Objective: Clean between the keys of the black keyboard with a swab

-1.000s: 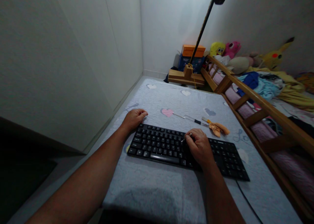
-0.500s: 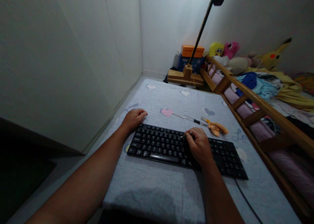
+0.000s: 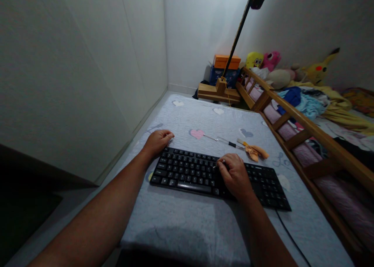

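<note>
A black keyboard (image 3: 187, 171) lies across the quilted cover. My right hand (image 3: 233, 173) is over its middle-right keys, thumb and fingers pinching a thin white-tipped stick that looks like a cotton swab (image 3: 215, 166), its tip down at the keys. Beside the keyboard's far left corner rests my left hand (image 3: 158, 140), fingers curled and thumb pressed against them; what they hold, if anything, is hidden. Beyond the keyboard lie a wire tool with a black grip (image 3: 232, 144), a thin light stick (image 3: 210, 137), a small brush (image 3: 242, 142) and an orange cloth (image 3: 255, 152).
The light blue, heart-patterned cover (image 3: 181, 216) spreads under everything. A wooden bed rail (image 3: 309, 122) runs along the right, with clothes and plush toys behind it. White cabinet doors (image 3: 102, 64) stand at left. A wooden lamp stand (image 3: 219, 89) and boxes are at the far end.
My right hand and the swab have shifted very slightly over the keys. The whole view has moved a little; my left hand stays at the keyboard's corner.
</note>
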`<state>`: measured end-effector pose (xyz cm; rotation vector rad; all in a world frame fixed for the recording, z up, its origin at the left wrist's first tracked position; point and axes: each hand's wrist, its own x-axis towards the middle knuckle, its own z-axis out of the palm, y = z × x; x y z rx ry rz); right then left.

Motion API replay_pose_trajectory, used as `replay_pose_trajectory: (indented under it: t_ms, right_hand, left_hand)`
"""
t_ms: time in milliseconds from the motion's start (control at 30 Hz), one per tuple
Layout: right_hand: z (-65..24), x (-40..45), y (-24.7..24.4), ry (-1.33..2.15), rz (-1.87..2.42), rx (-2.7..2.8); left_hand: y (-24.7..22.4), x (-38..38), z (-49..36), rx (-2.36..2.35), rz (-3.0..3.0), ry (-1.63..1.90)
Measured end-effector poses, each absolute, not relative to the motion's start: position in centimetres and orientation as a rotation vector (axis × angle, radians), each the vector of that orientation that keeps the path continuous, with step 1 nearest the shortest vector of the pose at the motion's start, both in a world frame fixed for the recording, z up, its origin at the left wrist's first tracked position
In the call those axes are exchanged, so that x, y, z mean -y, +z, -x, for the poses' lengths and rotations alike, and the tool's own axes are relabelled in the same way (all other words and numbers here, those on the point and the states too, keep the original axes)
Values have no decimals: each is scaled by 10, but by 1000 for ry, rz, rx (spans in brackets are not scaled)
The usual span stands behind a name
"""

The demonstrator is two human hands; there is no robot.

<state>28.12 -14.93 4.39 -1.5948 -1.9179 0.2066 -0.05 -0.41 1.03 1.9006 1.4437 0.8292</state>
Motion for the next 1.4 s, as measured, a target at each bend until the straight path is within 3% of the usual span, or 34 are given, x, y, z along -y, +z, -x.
replay_pose_trajectory:
  t_ms: [1400]
  right_hand:
    - [-292, 150, 41, 350, 1558, 1813]
  left_hand:
    - [12, 5, -4, -1470, -1857, 805]
